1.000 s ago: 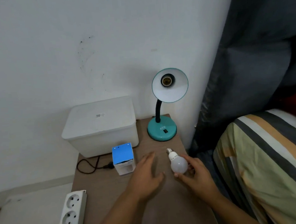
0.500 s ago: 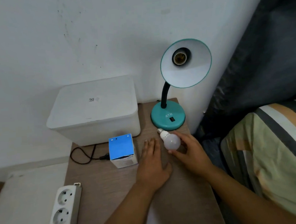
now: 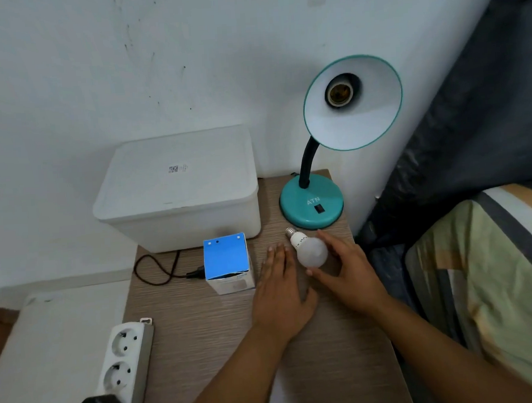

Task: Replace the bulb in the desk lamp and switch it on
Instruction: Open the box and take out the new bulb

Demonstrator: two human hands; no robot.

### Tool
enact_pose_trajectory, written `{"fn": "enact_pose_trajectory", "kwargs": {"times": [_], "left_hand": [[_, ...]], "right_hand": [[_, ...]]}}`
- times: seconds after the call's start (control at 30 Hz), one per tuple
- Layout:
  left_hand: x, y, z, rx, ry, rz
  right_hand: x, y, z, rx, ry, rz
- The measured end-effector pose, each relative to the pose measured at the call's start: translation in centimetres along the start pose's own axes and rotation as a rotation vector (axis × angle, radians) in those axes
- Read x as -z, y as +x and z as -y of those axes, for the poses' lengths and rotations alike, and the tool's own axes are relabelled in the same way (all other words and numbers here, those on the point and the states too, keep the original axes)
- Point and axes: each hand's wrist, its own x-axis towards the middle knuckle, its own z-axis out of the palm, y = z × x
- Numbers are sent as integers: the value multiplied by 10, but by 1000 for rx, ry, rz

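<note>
Head view shows the white bulb (image 3: 312, 251) low over the wooden table (image 3: 346, 367), just in front of the teal desk lamp (image 3: 311, 203), its metal screw cap pointing up and left toward the lamp base. The right hand (image 3: 347, 271) curls around the frosted globe, fingers closed on it; whether the bulb rests on the wood or hangs just clear, I cannot tell. The left hand (image 3: 281, 290) lies flat and spread on the table beside it, holding nothing. The shade's socket (image 3: 340, 92) is empty and faces the camera. A blue bulb box (image 3: 228, 261) stands to the left. The bulb is probably light, smooth and somewhat slippery, likely breakable if dropped; gripping the wide globe and keeping fingers off the threads seems the sound hold for screwing in.
</note>
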Motion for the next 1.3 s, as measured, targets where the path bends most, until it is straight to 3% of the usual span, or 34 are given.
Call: {"fn": "enact_pose_trajectory", "kwargs": {"times": [0.37, 0.57, 0.73, 0.9, 1.0, 1.3], "left_hand": [[14, -24, 5, 4, -8, 79], [32, -89, 29, -33, -78, 45], [50, -124, 56, 74, -158, -82], [73, -119, 76, 301, -379, -359], [90, -103, 80, 286, -498, -429], [105, -68, 77, 277, -720, -263]], "right_hand": [[5, -16, 11, -67, -51, 51], [1, -40, 21, 25, -61, -129], [-2, -45, 58, 148, -15, -195], [-21, -38, 105, 222, 102, -64], [-30, -30, 124, 278, 94, -18], [-41, -12, 140, 169, -90, 123]]}}
